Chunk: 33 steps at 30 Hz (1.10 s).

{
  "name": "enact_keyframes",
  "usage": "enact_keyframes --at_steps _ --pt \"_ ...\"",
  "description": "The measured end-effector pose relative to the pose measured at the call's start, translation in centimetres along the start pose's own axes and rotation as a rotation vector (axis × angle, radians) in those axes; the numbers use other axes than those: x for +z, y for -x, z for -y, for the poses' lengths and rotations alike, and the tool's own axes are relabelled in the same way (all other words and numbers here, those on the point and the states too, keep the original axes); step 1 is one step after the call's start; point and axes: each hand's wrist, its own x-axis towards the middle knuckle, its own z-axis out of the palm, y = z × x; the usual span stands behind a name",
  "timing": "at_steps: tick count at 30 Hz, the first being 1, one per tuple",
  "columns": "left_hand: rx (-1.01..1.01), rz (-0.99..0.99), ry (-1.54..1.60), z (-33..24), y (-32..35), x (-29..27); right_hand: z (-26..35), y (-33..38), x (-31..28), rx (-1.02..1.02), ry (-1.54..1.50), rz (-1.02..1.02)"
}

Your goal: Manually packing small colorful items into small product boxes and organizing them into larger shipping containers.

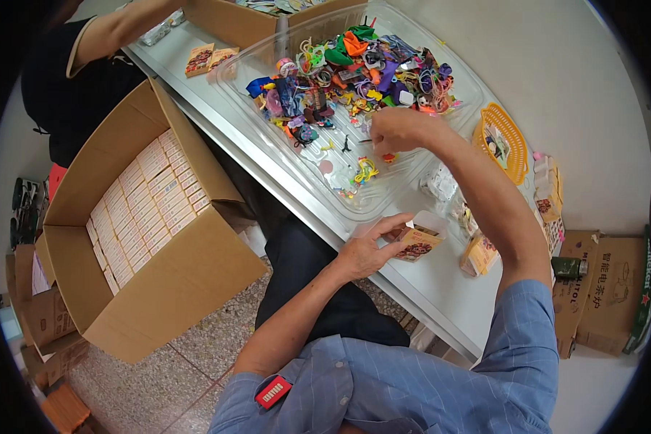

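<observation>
My left hand (369, 249) grips a small open-topped printed cardboard box (417, 247) at the table's near edge, thumb and fingers around its side. The flap stands up, and what lies inside cannot be made out. My right hand (401, 131) reaches over the clear plastic tub (307, 189), fingers curled downward and closed together; what they pinch, if anything, is hidden. Farther back in the tub lies a heap of small colourful toys (354, 69). Nearer me, a yellow stringy trinket (366, 171) and a small black figure (346, 144) lie on its bottom.
Left of the table stands a big open carton (173, 289) packed with rows of small boxes (152, 192). A yellow basket (517, 137) and filled printed boxes (479, 256) are at the right. Another person's arm (116, 32) shows at the far left, near two flat printed boxes (200, 60).
</observation>
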Motion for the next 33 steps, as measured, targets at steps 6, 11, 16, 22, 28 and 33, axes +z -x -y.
enact_keyframes --at_steps 6,11,16,22,28,33 --pt "-0.023 -0.018 0.035 0.0 0.1 0.1 -1.3 4.2 -2.5 -0.009 -0.16 -0.153" --pt "0.011 -0.085 0.057 0.5 0.2 0.3 4.0 12.3 -3.5 0.16 -0.287 -0.537" --pt "0.032 -0.116 0.11 1.0 0.1 0.5 8.2 19.0 3.8 0.103 -0.374 -0.72" --pt "0.057 -0.103 0.095 0.6 0.0 0.6 10.0 20.3 8.4 0.195 -0.271 -0.695" --pt "0.018 -0.085 0.124 0.8 0.1 0.8 10.2 20.2 9.4 0.302 -0.161 -0.484" --pt "0.029 -0.113 0.119 0.5 0.3 0.7 11.5 20.7 10.1 0.37 -0.262 -0.717"
